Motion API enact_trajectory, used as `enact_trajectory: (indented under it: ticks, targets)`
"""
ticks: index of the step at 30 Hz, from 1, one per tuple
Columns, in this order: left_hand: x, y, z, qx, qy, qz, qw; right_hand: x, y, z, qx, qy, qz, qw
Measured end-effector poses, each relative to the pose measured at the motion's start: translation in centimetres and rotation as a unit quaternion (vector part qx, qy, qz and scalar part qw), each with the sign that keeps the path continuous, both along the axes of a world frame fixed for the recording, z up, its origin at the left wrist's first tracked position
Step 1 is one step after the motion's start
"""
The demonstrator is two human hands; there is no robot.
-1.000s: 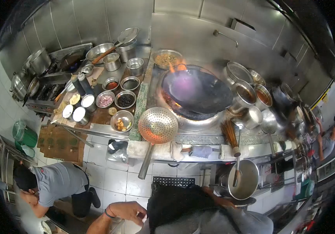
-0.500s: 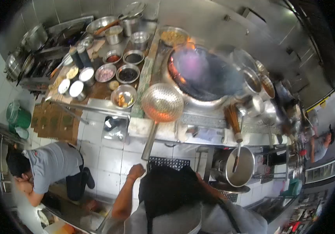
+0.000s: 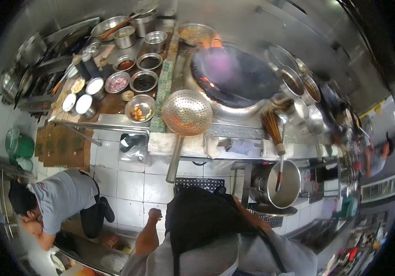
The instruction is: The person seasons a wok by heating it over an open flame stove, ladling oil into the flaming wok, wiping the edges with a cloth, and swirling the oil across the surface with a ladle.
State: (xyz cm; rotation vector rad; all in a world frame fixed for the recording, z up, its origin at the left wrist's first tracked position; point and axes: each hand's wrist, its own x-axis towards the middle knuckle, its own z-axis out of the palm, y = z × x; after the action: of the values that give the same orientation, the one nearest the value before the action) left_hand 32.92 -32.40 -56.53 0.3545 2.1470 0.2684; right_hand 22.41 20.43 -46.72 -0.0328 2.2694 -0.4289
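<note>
My left hand (image 3: pixel 154 214) hangs low over the white tiled floor, left of my black apron (image 3: pixel 197 221). Its fingers are curled and nothing shows in them. Most of my right hand (image 3: pixel 237 202) is hidden at the apron's right edge, so its fingers cannot be made out. In front of me, a perforated strainer (image 3: pixel 187 112) rests on the counter edge, its handle (image 3: pixel 174 161) sticking out toward me. Neither hand touches it. Behind the strainer sits a large dark wok (image 3: pixel 239 76), with flame at its back left rim.
Metal bowls of ingredients (image 3: pixel 141 108) stand on the left counter. A bamboo brush (image 3: pixel 272 129) and a ladle (image 3: pixel 281 152) lie right of the strainer. A deep pot (image 3: pixel 285 186) sits below them. One person (image 3: pixel 64 198) crouches at left; another (image 3: pixel 377 158) is far right.
The view has shifted slightly, and the counter appears higher. My left hand is lower and farther from the strainer handle. The flame at the wok looks smaller.
</note>
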Motion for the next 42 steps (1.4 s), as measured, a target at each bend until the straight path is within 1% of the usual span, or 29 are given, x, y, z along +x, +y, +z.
enact_trajectory:
  ticks: [2,3,5,6,8,9,10,11,12,13,14,16,18,19,20,22,24,26,28,29,31,32,33,34,35,36,38,41,42]
  targets:
    - [1.1,-1.7,0.0,-0.034,0.055,-0.138,0.988,-0.2,0.0,0.5,0.014,0.01,0.026,1.0]
    - [0.4,-1.5,1.8,0.087,-0.125,0.073,0.986,-0.5,0.1,0.8,0.024,0.016,0.047,0.999]
    - [0.7,-1.8,0.1,0.099,-0.096,0.076,0.988,-2.1,0.3,2.6,0.065,0.03,0.122,0.99]
    - [0.7,-1.8,0.4,0.099,-0.054,0.062,0.992,-3.1,0.5,3.1,0.086,0.048,0.154,0.983]
    - [-0.1,-1.2,2.9,0.09,0.062,0.019,0.994,-5.4,1.0,3.9,0.119,0.123,0.154,0.973]
    - [-0.9,-0.4,4.3,0.086,0.137,-0.011,0.987,-6.6,1.6,2.9,0.113,0.233,0.06,0.964]
    - [-1.7,0.3,5.1,0.084,0.212,-0.041,0.973,-7.7,2.2,1.5,0.087,0.343,-0.033,0.935]
    - [-2.1,0.9,4.6,0.086,0.193,0.011,0.977,-9.3,1.4,4.0,0.058,0.355,-0.105,0.927]
    - [-2.3,1.1,3.6,0.086,0.174,0.063,0.979,-11.1,-0.4,8.8,0.03,0.367,-0.178,0.913]
    - [-2.3,0.9,3.2,0.138,0.144,0.161,0.967,-12.3,-1.5,11.6,0.01,0.393,-0.197,0.898]
    - [-2.8,1.0,3.9,0.115,0.147,0.113,0.976,-13.1,-2.5,14.0,-0.008,0.421,-0.216,0.881]
    - [-4.0,2.0,6.2,0.071,0.156,0.017,0.985,-14.0,-5.3,18.9,-0.05,0.508,-0.201,0.836]
    - [-4.2,2.0,5.5,0.069,0.093,0.137,0.984,-15.0,-8.0,23.5,-0.074,0.568,-0.177,0.8]
    - [-3.4,1.4,4.9,0.137,0.139,0.169,0.966,-15.6,-9.1,25.2,-0.08,0.585,-0.163,0.79]
    - [-4.0,1.3,7.1,0.17,0.144,0.127,0.967,-16.4,-9.8,26.3,-0.066,0.6,-0.142,0.785]
    - [-4.5,0.5,6.5,0.182,0.173,0.061,0.966,-17.9,-10.4,27.8,-0.041,0.625,-0.096,0.773]
    - [-4.7,0.9,7.9,0.136,0.203,0.003,0.97,-19.3,-9.4,26.8,0.009,0.61,-0.064,0.79]
    - [-5.0,0.7,7.8,0.17,0.18,0.102,0.963,-20.3,-8.1,25.8,0.026,0.593,-0.028,0.804]
    - [-6.0,1.3,7.8,0.054,0.188,0.003,0.981,-20.9,-6.6,25.5,0.009,0.576,0.015,0.817]
    - [-6.0,0.9,6.4,0.055,0.193,0.0,0.98,-20.8,-5.9,26.2,-0.03,0.561,0.038,0.827]
    - [-5.2,1.5,3.7,0.046,0.213,0.02,0.976,-21.4,-4.0,26.3,-0.119,0.549,-0.024,0.827]
    - [-5.4,2.4,4.8,0.041,0.222,0.031,0.974,-21.8,-3.2,26.5,-0.163,0.539,-0.052,0.824]
    - [-4.5,1.6,4.1,0.077,0.24,0.021,0.967,-22.2,-2.4,27.8,-0.186,0.479,-0.155,0.844]
    - [-3.8,1.2,5.1,0.112,0.257,0.01,0.96,-22.6,-1.7,30.3,-0.206,0.41,-0.254,0.852]
    - [-3.3,1.2,7.5,0.146,0.274,-0.002,0.951,-23.1,-1.1,32.8,-0.35,0.342,-0.352,0.798]
    - [-2.5,1.6,5.2,0.146,0.249,0.022,0.957,-23.8,-0.6,35.2,-0.48,0.258,-0.439,0.715]
    - [-2.2,3.5,5.4,0.143,0.201,0.072,0.966,-25.7,0.0,38.9,-0.624,0.227,-0.44,0.604]
    - [-1.6,4.2,4.6,0.119,0.203,0.079,0.969,-29.8,-0.2,42.1,-0.659,0.225,-0.472,0.541]
    - [-1.5,4.7,4.8,0.115,0.199,0.085,0.969,-31.2,-0.4,42.5,-0.645,0.226,-0.47,0.559]
